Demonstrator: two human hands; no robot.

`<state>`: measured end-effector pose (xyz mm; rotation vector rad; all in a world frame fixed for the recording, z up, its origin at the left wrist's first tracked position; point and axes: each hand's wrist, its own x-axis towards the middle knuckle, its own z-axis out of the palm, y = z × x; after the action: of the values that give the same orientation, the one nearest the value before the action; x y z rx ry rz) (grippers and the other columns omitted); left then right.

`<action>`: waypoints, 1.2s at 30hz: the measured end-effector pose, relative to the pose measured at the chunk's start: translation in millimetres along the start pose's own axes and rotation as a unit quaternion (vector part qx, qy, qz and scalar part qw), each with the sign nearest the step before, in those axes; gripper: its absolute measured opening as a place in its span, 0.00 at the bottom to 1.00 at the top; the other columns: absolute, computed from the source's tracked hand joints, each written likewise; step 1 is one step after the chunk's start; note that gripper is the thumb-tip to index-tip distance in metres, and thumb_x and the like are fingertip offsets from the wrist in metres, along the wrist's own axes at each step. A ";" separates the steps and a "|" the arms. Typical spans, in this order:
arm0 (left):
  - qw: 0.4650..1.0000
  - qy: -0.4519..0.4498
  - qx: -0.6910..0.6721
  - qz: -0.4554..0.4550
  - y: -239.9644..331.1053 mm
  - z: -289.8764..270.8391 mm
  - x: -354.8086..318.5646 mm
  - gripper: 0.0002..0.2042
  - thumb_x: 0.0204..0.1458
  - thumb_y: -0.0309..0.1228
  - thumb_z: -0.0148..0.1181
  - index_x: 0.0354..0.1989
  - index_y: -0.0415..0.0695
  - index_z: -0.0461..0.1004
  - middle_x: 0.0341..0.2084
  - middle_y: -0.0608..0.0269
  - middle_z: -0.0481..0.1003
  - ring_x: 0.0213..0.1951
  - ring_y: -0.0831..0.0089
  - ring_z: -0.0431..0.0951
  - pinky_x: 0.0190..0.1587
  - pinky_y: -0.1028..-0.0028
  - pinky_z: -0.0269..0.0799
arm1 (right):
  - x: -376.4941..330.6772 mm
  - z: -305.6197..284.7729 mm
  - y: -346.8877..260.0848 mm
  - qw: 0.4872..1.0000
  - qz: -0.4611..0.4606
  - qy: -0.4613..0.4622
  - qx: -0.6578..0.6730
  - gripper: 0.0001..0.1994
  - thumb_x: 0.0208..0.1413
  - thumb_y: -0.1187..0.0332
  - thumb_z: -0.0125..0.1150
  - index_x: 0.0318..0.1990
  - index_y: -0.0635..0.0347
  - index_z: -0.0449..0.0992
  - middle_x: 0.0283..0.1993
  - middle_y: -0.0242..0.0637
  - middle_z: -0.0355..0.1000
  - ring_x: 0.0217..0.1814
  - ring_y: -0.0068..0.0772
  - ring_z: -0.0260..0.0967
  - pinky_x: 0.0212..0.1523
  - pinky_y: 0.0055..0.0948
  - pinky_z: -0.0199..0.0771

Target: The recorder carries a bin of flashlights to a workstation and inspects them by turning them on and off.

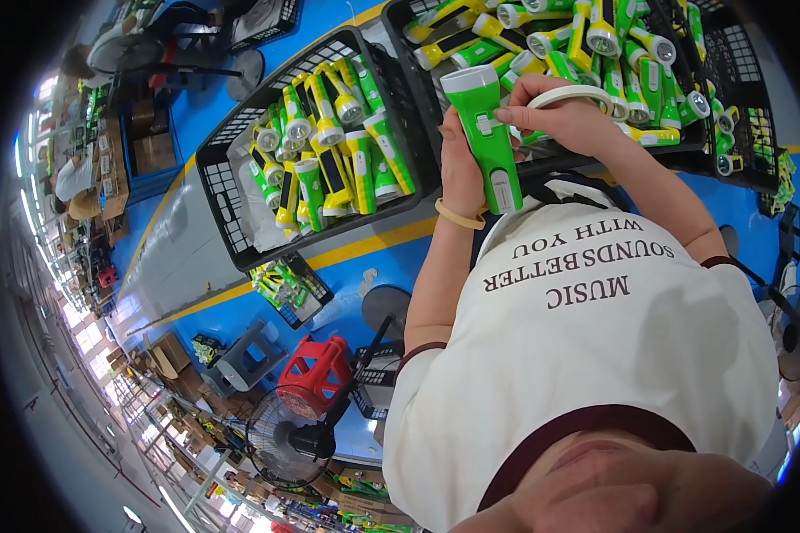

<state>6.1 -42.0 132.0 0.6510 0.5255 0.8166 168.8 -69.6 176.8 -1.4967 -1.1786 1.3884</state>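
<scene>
A green flashlight with a white lens rim is held upright in front of my chest, its lens end pointing away from me. My left hand is wrapped around its left side. My right hand is closed at its right side, the thumb against the white slide switch and the other fingers curled. A pale band circles my left wrist, and a white ring-shaped band shows at my right hand. Just beyond my hands stands a black crate heaped with green and yellow flashlights.
At the left, another black crate holds several green and yellow flashlights on white sheeting. A smaller tray of flashlights, a red stool and a standing fan are on the blue floor. Other people work at the far left.
</scene>
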 end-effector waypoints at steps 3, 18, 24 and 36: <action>0.993 0.029 0.096 0.056 4.6 -6.4 -2.9 0.16 0.56 0.38 0.45 0.46 0.40 0.60 0.34 0.57 0.71 0.31 0.70 0.75 0.31 0.72 0.74 | 7.8 9.0 1.3 1.000 -0.018 -0.012 0.008 0.11 0.50 0.63 0.60 0.27 0.60 0.68 0.24 0.27 0.65 0.27 0.15 0.59 0.26 0.18 0.58; 0.964 0.242 0.033 0.108 36.3 -92.7 -8.1 0.10 0.54 0.36 0.47 0.35 0.42 0.62 0.25 0.61 0.69 0.21 0.72 0.71 0.25 0.75 0.70 | 51.6 105.3 9.5 0.976 -0.183 0.102 -0.058 0.08 0.49 0.67 0.58 0.26 0.62 0.68 0.23 0.30 0.62 0.26 0.19 0.60 0.25 0.21 0.60; 0.751 0.501 0.412 0.121 137.0 -290.7 -15.9 0.24 0.46 0.47 0.54 0.34 0.31 0.66 0.29 0.48 0.73 0.34 0.57 0.75 0.38 0.63 0.71 | 50.7 47.9 34.5 0.981 -0.103 0.164 0.001 0.08 0.50 0.64 0.59 0.28 0.58 0.70 0.24 0.24 0.65 0.26 0.14 0.58 0.27 0.17 0.58; 0.701 -0.126 0.688 0.141 -57.0 -68.7 93.7 0.16 0.38 0.36 0.60 0.35 0.43 0.71 0.33 0.54 0.72 0.43 0.57 0.69 0.45 0.64 0.65 | 3.2 -55.0 60.7 0.968 -0.026 0.241 0.070 0.06 0.51 0.66 0.58 0.29 0.56 0.70 0.24 0.18 0.60 0.26 0.09 0.52 0.28 0.14 0.52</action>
<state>43.7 25.2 28.1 2.2605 0.7511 0.4628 230.9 -80.5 124.5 -1.5715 -0.7907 0.9692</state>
